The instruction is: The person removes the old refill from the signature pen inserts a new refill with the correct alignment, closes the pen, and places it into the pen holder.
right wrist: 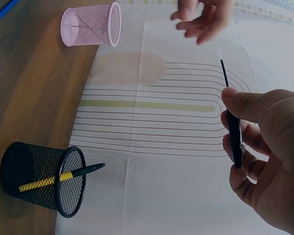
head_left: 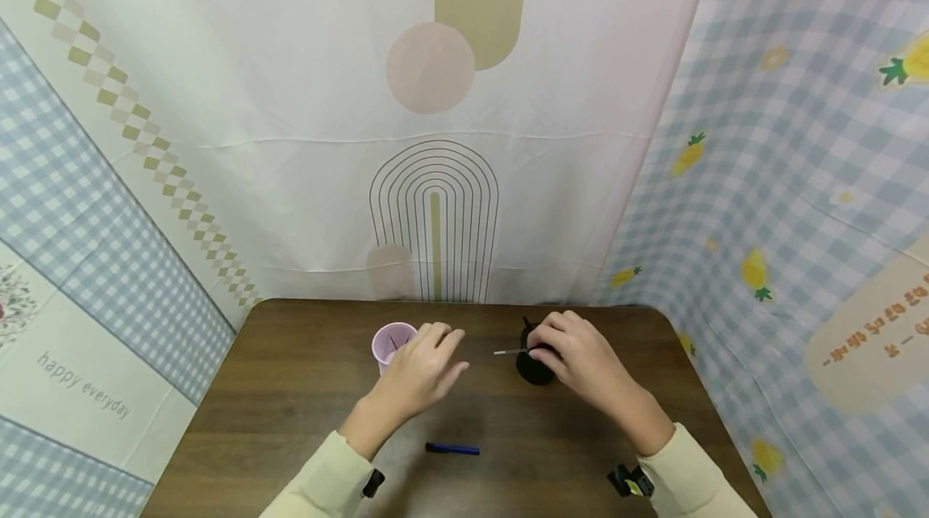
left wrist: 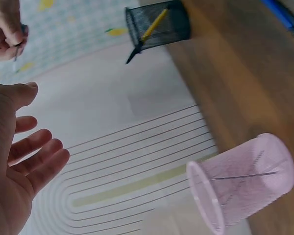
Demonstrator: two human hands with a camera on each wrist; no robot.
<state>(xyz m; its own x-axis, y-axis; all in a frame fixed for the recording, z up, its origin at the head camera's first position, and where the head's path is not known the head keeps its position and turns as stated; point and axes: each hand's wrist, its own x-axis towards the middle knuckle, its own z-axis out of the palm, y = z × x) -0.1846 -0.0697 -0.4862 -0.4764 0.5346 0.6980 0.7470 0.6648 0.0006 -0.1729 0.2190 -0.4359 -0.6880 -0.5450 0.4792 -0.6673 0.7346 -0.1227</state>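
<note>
My right hand (head_left: 584,361) pinches a slim tool (right wrist: 234,134) with a black handle, a thin shaft and a pale tip; its exact kind is unclear. In the head view that hand is above the black mesh pen cup (head_left: 535,370), and the tool points left. A yellow-and-black pen (right wrist: 63,176) leans in this cup. My left hand (head_left: 421,369) holds nothing, its fingers relaxed and apart, over the near side of the pink mesh pen cup (left wrist: 250,181). Thin dark sticks show inside the pink cup.
A blue pen (head_left: 453,449) lies on the brown wooden table (head_left: 290,397), nearer the front than both cups. Patterned cloths (head_left: 566,203) hang behind the table and at both sides. A small black device (head_left: 630,481) is by the right sleeve.
</note>
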